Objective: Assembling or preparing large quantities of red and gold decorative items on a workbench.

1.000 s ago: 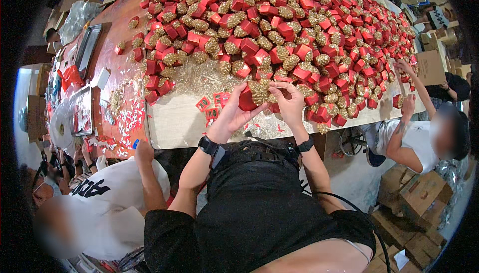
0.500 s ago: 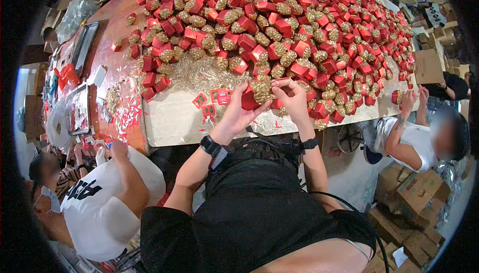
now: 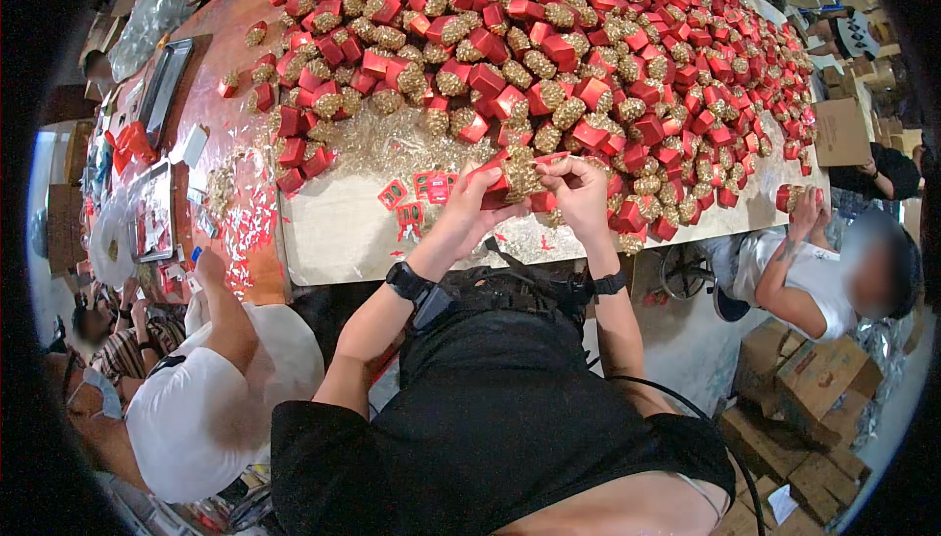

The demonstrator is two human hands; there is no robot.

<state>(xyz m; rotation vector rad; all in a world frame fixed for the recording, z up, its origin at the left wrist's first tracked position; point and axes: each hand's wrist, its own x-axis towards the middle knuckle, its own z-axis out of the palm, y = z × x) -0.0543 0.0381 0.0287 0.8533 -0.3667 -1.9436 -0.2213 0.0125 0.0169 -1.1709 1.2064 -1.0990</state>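
Observation:
In front of me, over the near edge of the pale board, I hold a red block-shaped ornament with a bumpy gold part. My left hand is wrapped around its red end, thumb on top and fingers beneath. On the other side, my right hand is closed in a pinch at the gold part, where a thin red edge shows near the fingertips. Whether that edge belongs to the ornament I cannot tell. Just left of my left hand lie several small red printed tags.
A large heap of similar red-and-gold ornaments covers the board beyond my hands. Metal trays and red scraps lie on the left table. People work at both sides; cardboard boxes stand at lower right.
The ornament has shifted slightly right and turned in my hands. At left, a co-worker's arm has moved down; the right-hand person's hands have come together around an ornament.

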